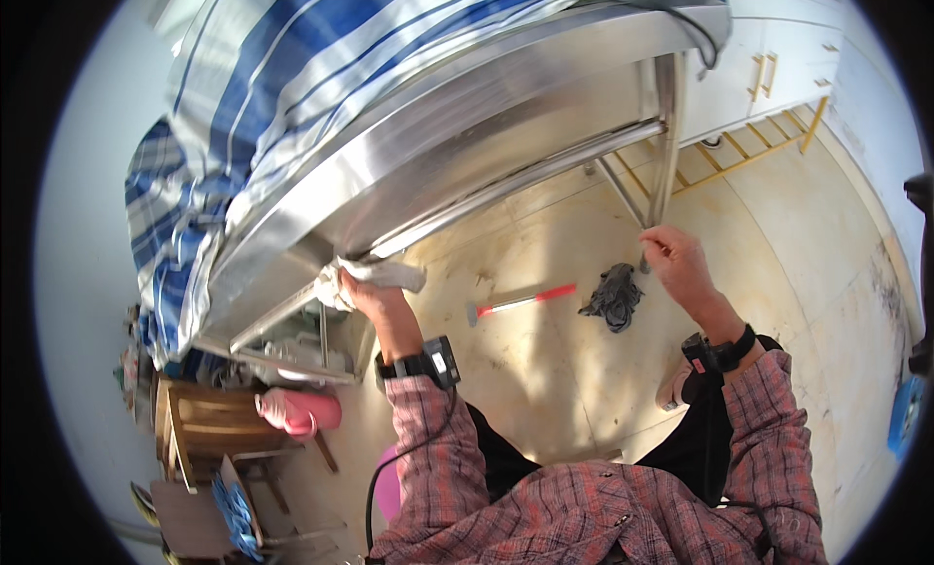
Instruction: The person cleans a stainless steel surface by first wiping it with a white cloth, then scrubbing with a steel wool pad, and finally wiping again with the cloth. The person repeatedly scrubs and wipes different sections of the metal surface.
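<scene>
My left hand [368, 291] is closed around a crumpled white cloth [390, 274] and presses it near the left end of the lower rail [467, 213] of a metal bed frame. My right hand [675, 262], its fingers curled, is beside the foot of the frame's right metal leg [665, 149]; whether it touches the leg or holds anything cannot be told. Between the hands, a scraper-like tool with a red handle [556, 292] lies on the tiled floor. Right of it lies a crumpled dark grey cloth or bag [614, 299].
Blue-and-white striped bedding [306, 47] hangs over the frame's edge. A white cabinet [730, 91] stands at upper right above a yellow metal rack [737, 156]. At lower left are a pink thermos flask [310, 412], a wooden stool [226, 412] and a chair with a blue cloth [237, 514].
</scene>
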A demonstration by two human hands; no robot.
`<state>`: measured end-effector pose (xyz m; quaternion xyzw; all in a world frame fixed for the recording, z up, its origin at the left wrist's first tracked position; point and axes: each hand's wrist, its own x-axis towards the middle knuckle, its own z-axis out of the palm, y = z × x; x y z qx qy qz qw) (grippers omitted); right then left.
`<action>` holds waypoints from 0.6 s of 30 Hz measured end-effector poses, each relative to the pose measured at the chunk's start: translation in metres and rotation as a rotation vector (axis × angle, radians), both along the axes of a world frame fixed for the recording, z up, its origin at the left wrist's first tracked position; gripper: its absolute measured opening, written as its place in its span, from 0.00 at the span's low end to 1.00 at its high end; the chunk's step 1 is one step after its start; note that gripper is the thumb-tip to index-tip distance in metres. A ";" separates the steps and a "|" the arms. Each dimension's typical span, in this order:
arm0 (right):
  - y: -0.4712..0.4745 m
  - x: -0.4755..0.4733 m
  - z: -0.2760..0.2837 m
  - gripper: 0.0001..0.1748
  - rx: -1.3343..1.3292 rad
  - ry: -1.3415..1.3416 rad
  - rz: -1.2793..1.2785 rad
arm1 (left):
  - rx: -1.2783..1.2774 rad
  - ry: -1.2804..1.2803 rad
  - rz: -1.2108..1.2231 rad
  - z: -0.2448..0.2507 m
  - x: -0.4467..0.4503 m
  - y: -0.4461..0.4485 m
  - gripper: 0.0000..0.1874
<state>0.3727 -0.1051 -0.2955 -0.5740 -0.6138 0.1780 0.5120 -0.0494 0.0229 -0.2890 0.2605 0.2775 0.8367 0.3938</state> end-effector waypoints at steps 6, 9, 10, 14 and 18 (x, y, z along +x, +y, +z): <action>-0.011 0.001 0.010 0.04 0.031 0.083 0.032 | -0.085 -0.001 -0.170 -0.007 0.135 0.007 0.18; -0.016 0.006 0.017 0.04 0.029 0.136 0.022 | -0.143 -0.119 -0.186 -0.008 0.219 0.009 0.17; -0.018 0.007 0.018 0.04 0.021 0.135 0.017 | -0.142 -0.160 -0.245 -0.006 0.242 0.011 0.18; -0.019 0.013 0.019 0.04 -0.024 0.134 -0.002 | -0.151 -0.234 -0.340 -0.010 0.314 0.022 0.20; -0.014 0.016 0.010 0.05 0.036 0.087 -0.025 | -0.178 -0.342 -0.643 -0.021 0.385 0.024 0.12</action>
